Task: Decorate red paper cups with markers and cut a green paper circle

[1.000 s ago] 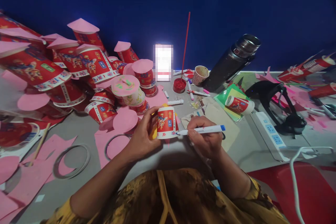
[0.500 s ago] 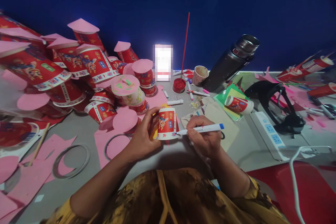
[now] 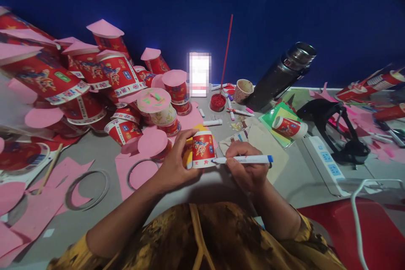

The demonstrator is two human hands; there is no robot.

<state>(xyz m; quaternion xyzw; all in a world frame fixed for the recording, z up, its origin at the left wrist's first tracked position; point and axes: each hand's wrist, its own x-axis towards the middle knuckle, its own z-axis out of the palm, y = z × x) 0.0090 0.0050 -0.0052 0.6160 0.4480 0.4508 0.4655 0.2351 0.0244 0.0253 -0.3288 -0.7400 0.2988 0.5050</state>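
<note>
A red paper cup (image 3: 204,147) with a white lower band is gripped by my left hand (image 3: 179,160), fingers behind it and thumb beneath the band. Small pink and red marks show on that band. My right hand (image 3: 248,166) is closed round a white marker pen (image 3: 253,159) with a blue end, held almost level. The pen's tip is at the right side of the cup's white band; whether it touches cannot be made out exactly. Something yellow (image 3: 200,127) shows behind the cup, partly hidden by my left hand.
Many red paper cups with pink cone tops (image 3: 118,74) are piled at left. Behind my hands stand a glowing screen (image 3: 199,74), a red pot (image 3: 217,103) with a stick, and a black flask (image 3: 281,76). A power strip (image 3: 325,164) and tape ring (image 3: 87,190) lie at the sides.
The cup has turned a little in my left hand, so its print sits differently. The marker has tilted to nearly level, its tip still by the white band. The view has shifted slightly.
</note>
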